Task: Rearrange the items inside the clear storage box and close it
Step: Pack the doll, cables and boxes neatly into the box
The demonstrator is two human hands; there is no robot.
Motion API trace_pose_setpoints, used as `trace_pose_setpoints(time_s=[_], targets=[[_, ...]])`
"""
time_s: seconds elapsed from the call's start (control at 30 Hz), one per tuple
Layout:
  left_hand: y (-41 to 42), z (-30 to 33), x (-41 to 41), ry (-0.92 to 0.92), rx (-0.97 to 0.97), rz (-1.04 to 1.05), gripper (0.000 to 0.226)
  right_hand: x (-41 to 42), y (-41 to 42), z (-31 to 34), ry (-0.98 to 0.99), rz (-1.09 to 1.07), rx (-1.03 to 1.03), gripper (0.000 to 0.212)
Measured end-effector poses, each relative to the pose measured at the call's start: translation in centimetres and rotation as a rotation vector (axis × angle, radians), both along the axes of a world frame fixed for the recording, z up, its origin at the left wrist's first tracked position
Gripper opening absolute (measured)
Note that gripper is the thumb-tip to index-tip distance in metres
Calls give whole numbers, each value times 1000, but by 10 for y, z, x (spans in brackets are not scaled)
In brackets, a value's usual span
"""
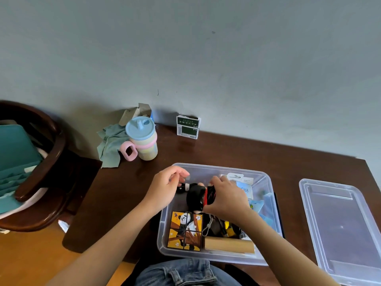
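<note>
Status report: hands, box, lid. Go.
Both hands, left and right, gripping black-and-red toy over clear plastic storage box. Box open. Clear lid on table, right of box.
</note>
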State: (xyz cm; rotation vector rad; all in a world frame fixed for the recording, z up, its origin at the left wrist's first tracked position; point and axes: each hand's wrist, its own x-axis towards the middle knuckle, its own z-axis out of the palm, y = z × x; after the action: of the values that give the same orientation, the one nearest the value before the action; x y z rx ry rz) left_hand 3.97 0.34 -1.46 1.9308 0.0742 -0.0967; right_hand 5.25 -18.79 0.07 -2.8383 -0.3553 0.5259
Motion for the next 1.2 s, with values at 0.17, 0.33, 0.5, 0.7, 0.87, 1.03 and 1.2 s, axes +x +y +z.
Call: trace_pose_setpoints(time_s=[0.17, 0.33, 0.5, 0.7, 0.87, 1.03, 1.2], targets=[[-7, -4, 10, 43, 81, -59, 32, -16, -34, 24, -29, -94, 109, 42], [-17, -13, 21, 198, 272, -277, 28, -26, -81, 24, 246, -124, 55, 47], [-35, -27, 34, 306, 699, -501, 34, -38, -100, 12, 387, -93, 120, 69], [-49, -51, 45, 410, 1044, -620, 39, -36, -101, 8, 325, -267, 320, 49], [-56, -68, 42, 432, 1164, -611, 54, -24, -110, 8, 13, -396, 49, 31], [-58, -70, 43, 476, 1069, -498, 52, -5, -104, 1, 82, -123, -252, 41], [-56, -61, 48, 491, 867, -410, 31, 15, -79, -9, 244, 6, -525, 25]])
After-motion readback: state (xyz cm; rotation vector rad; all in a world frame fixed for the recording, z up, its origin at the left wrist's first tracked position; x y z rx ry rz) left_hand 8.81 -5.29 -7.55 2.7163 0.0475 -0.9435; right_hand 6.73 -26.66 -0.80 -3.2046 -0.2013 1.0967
